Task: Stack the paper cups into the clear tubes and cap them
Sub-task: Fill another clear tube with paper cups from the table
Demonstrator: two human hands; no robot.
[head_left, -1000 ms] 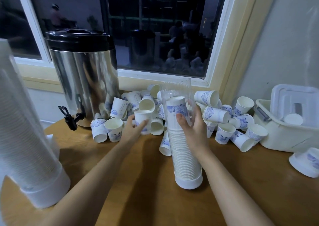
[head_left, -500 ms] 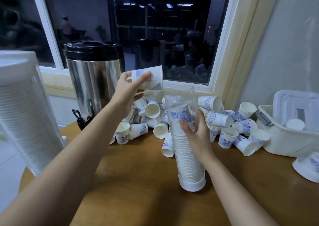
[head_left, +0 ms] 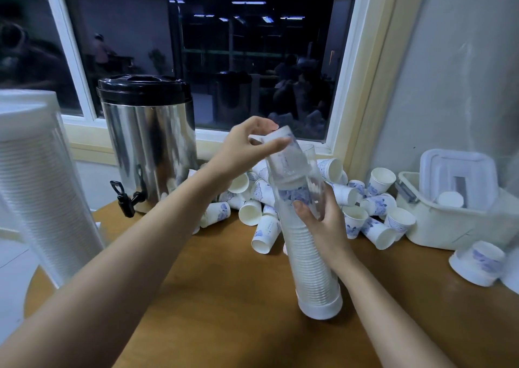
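Feeding cup (head_left: 283, 157) into clear tube (head_left: 311, 261): left hand (head_left: 247, 148) grip pinches cup, right hand (head_left: 323, 221) grip wraps tube. Tube nearly full, uncapped; many loose cups (head_left: 375, 207) lie on tabletop (head_left: 224, 297).

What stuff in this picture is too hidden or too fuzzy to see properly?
All in the head view:
1. The count inside the clear tube: the rims blur together, and the right hand covers some.
2. The print on the paper cup: blurred, partly under fingers of the left hand.
3. The tall white stack at left: cut off by the frame edge.
4. Inside the white bin: its lid hides most.
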